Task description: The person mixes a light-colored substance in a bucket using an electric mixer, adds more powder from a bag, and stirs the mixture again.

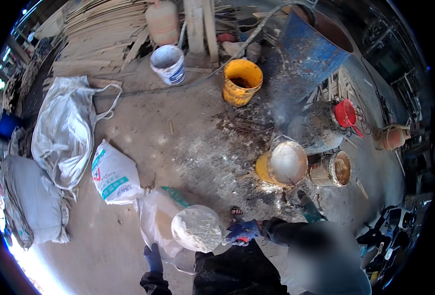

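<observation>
My right hand (243,231), in a blue glove, grips a red-handled dipper (197,228) heaped with whitish powder. The dipper is level over an opened white woven sack (154,206) with a clear liner and pale powder inside. At the sack's near left edge, my left hand (153,258), also in a blue glove, pinches the rim; its fingertips are partly covered by the plastic. Behind the opened sack stands a fuller white sack (115,174) with green and red print. A yellow bucket (264,167) holding white, steaming contents is to the right.
A crusted bucket (331,172) stands beside the yellow one. Farther back are another yellow bucket (242,81), a white bucket (168,64), a blue drum (311,46) and a red dipper (345,114). A hose (188,84) crosses the floor. A blurred grey shape (325,255) covers the lower right.
</observation>
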Demonstrator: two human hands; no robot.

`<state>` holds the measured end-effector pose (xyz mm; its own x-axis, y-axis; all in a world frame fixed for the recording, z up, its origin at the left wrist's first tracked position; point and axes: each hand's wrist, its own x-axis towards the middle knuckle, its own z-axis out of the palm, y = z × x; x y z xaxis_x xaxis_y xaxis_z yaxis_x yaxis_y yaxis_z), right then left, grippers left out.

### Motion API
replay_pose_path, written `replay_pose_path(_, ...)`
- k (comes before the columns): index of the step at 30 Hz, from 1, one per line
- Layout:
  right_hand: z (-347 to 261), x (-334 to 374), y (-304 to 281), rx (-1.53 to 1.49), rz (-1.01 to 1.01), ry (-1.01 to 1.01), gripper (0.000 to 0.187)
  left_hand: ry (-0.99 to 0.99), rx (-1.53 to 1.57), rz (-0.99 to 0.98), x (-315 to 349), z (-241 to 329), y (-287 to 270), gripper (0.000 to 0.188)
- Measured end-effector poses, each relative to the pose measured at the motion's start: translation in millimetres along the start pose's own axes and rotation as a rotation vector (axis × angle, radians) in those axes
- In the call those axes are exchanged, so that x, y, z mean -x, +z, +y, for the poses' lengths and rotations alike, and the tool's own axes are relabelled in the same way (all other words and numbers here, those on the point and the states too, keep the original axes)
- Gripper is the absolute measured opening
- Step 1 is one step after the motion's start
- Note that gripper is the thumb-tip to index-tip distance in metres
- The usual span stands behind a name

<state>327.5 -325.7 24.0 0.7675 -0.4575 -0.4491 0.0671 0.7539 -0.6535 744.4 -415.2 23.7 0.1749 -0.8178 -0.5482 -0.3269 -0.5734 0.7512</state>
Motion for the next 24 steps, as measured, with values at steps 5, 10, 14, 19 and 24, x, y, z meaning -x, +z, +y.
replay_pose_path(5, 29, 124, -22, -0.487, 0.284, 0.052, 0.017, 0.011, -0.032, 0.047, -2, 1, 11, 0.023)
replay_pose_path(10, 25, 250, -53, -0.541, 0.739, 0.145, 0.020, 0.062, -0.128, 0.071, -15, -8, 14, 0.026)
replay_pose_path(14, 105, 281, -134, -0.385, 1.059, -0.006, 0.018, 0.071, -0.098, 0.102, -30, -44, -2, 0.029)
replay_pose_path(19, 215, 283, -240, -0.377, 1.420, -0.276, 0.018, 0.012, -0.038, 0.035, -31, -43, 11, 0.031)
replay_pose_path(24, 192, 216, -254, 0.194, 1.888, 0.252, 0.022, 0.037, -0.131, 0.101, -6, -32, -15, 0.028)
